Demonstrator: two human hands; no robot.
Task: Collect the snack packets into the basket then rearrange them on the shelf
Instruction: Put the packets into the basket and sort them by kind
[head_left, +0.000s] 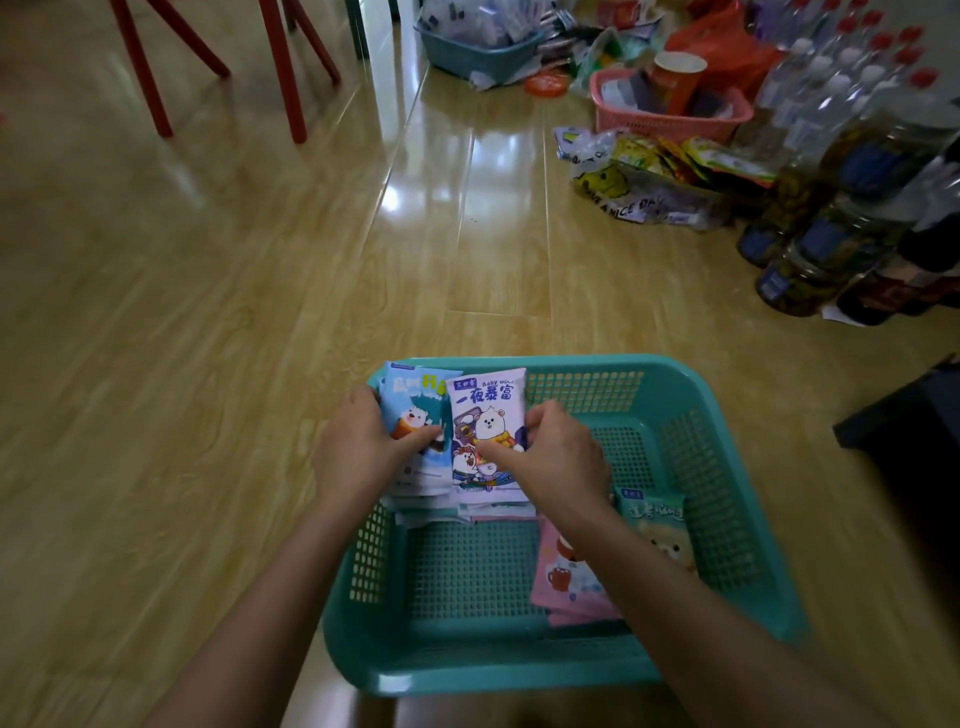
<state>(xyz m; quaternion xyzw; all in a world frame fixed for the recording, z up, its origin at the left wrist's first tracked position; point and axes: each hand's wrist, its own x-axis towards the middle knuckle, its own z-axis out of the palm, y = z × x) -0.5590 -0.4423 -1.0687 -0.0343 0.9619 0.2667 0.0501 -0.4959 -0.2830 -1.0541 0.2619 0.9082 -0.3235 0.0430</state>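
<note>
The floor (208, 312) is glossy, honey-coloured wood-look planking, its boards running away from the camera; a patch of light (467, 171) glares off the boards in the upper middle, paling them almost to white; thin red chair legs (283, 67) stand splayed at the upper left; clutter lies on the boards along the upper right: a far teal basket (467, 57) heaped with pale items, a pink basket (670, 124), an orange lid (546, 83) between the two, a printed plastic bag (639, 195), clear bottles (857, 57) with red caps in rows, and jars (795, 283) with dark contents nearer; a dark blurred object (904, 426) juts in at the right edge; the left side of the floor is dimmer.
</note>
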